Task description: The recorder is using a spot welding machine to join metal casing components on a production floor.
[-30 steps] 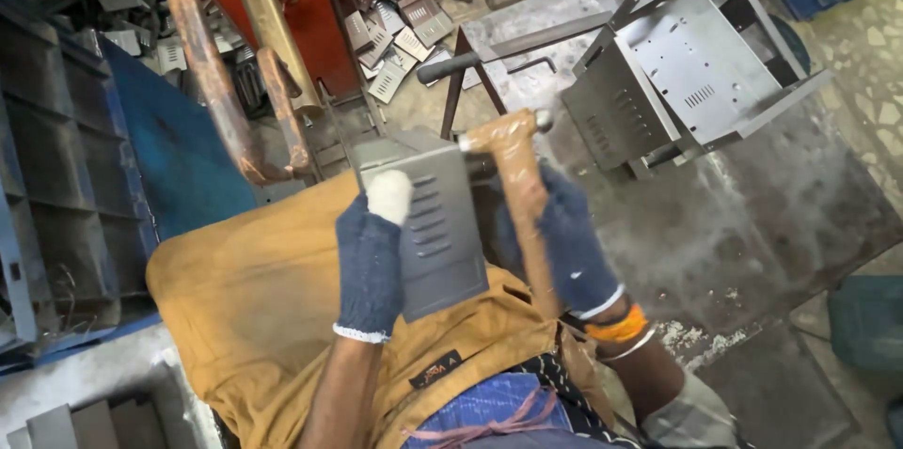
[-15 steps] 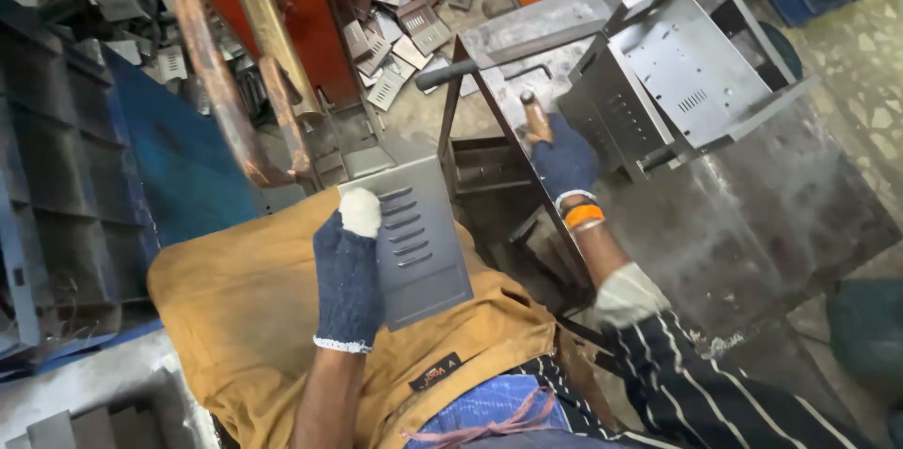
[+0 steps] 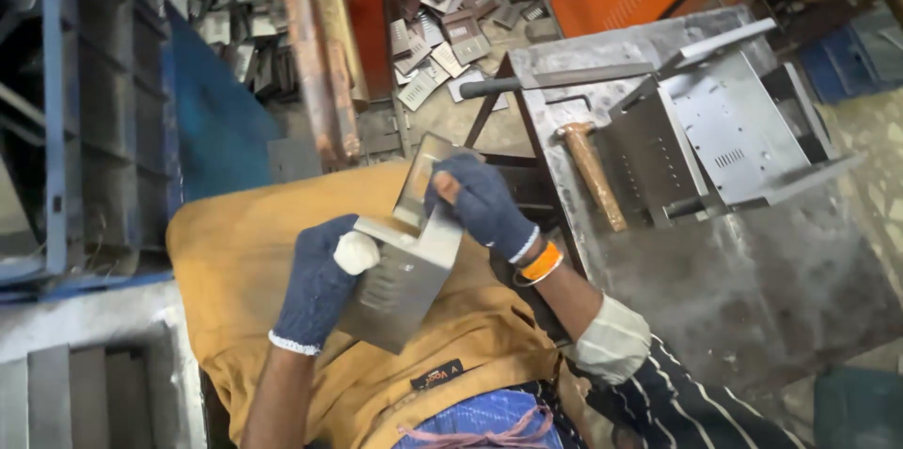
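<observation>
Two hands in view, both in dark blue knitted gloves, and both on one thing: a bent grey sheet-metal panel with rows of louvre slots, resting on the lap over a mustard-yellow cloth apron. The left hand is curled around the panel's left edge, fingers wrapped under, with a white-wrapped thumb tip lying on top of the metal. The right hand is closed over the panel's upper right corner, where a narrower upright flange rises — fingers folded down on it, one bare fingertip poking through a hole in the glove. At that wrist, one orange band.

The panel is smooth, dull steel, folded to an L-shape, tilted with its slotted face up and toward the left.

To the right, one grey steel workbench, its top scuffed and speckled. On it lies one hammer with a worn wooden handle, head pointing away, untouched and well apart from the hands. Just beside the hammer stands one folded sheet-metal box housing, pale grey with punched holes, open and angular. One long dark steel bar lies across the bench's far edge.

Beyond, on the floor — a heap of small flat metal offcuts, too many to count. Two rusty brown upright posts stand by a blue metal frame.
</observation>
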